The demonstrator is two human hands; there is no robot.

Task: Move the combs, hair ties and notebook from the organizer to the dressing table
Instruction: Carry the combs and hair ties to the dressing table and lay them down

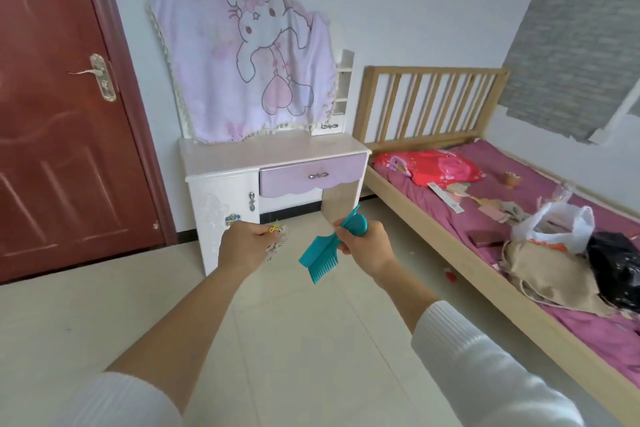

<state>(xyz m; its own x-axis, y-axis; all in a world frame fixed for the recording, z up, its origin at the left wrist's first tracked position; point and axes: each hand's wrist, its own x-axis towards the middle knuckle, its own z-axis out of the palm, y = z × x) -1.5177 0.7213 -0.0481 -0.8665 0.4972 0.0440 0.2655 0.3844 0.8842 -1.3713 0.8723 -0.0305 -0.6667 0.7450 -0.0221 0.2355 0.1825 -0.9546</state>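
My right hand (363,244) is shut on teal combs (320,253); one wide-toothed comb points down and left, and a round teal brush head and a thin tail stick out above my fingers. My left hand (242,243) is shut on hair ties (277,236), a small yellow one and a pale patterned scrunchie showing past my fingers. Both hands are held out over the floor, in front of and below the white dressing table (270,151) with its lilac drawer. The organizer and the notebook are not in view.
A pink rabbit-print cloth (249,55) covers the table's mirror. A red door (59,114) is at the left. At the right stands a wooden bed (450,236) with a purple sheet, a red pillow, bags and clutter. Pale floor tiles lie below.
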